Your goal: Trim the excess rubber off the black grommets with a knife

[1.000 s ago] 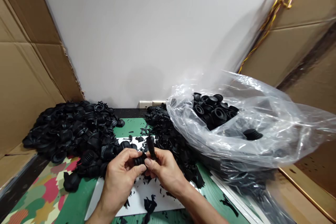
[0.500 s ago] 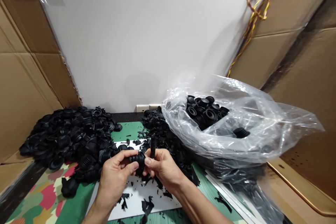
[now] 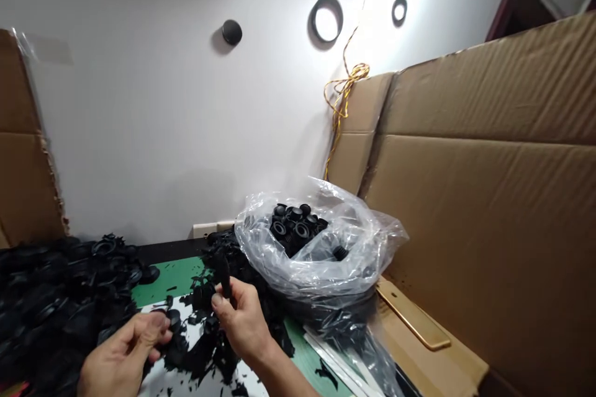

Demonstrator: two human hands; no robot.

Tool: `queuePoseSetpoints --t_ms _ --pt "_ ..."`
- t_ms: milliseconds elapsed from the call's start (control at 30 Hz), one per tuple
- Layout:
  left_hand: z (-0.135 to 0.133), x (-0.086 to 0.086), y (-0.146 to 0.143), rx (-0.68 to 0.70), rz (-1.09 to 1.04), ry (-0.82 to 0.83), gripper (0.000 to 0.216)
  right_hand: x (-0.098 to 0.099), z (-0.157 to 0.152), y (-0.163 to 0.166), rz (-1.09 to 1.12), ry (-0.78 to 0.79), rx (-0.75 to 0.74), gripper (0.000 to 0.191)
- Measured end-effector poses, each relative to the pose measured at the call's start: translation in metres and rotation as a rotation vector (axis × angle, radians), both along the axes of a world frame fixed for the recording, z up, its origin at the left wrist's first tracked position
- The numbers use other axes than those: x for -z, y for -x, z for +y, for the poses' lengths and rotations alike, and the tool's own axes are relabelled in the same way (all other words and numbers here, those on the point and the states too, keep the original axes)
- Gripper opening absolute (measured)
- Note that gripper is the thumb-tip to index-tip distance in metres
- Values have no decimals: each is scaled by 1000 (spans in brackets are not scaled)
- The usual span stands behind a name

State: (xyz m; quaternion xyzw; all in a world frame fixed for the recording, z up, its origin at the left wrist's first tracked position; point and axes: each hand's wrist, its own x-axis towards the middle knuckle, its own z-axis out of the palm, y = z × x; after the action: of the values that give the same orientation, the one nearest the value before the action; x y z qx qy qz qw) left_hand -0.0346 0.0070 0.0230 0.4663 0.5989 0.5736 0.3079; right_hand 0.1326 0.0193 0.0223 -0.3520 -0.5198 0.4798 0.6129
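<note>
My left hand [image 3: 128, 350] is at the lower left over a white sheet [image 3: 158, 381], its thumb and fingers pressed together. A round black rubber part [image 3: 174, 321] shows at its fingertips, mostly hidden and low in contrast against the scraps. My right hand [image 3: 244, 319] is closed around a slim black tool [image 3: 225, 276] that points upward; its tip cannot be made out against the dark pile. Black rubber trimmings [image 3: 218, 350] lie on the sheet between and below my hands.
On the left is a large heap of black rubber parts [image 3: 60, 304]. A clear plastic bag [image 3: 302, 276] with ribbed black parts [image 3: 298, 223] stands right of centre. Cardboard panels [image 3: 488, 211] rise at the right. Beside the bag is a gold-coloured plate [image 3: 414, 316].
The view has swung right and upward. My hands, earlier together at a ribbed black rubber part, are now apart. The black tool stays in my right hand.
</note>
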Motion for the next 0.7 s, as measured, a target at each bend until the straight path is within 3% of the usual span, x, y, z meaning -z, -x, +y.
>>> queuePoseSetpoints --t_ms 100,200,300,400,533,600,700 --pt "4 10 5 24 22 -50 45 -25 -11 -18 -262 -214 302 21" --pt "2 11 5 -64 -77 -126 39 -57 -13 -59 -462 -342 685 23" --pt "-3 3 3 -120 -221 -210 33 -80 8 -115 -651 -228 1046 19" --pt "-7 -8 4 -174 -307 -243 30 -79 32 -155 -961 -38 985 14" --pt "-11 -19 8 -112 -116 -193 23 -61 20 -146 -921 -234 1016 17" --pt "-10 -23 5 15 141 -135 15 -52 1 -121 -742 -285 876 21" --pt "-5 -27 -4 213 768 -46 14 -44 -20 -79 -499 -310 583 25"
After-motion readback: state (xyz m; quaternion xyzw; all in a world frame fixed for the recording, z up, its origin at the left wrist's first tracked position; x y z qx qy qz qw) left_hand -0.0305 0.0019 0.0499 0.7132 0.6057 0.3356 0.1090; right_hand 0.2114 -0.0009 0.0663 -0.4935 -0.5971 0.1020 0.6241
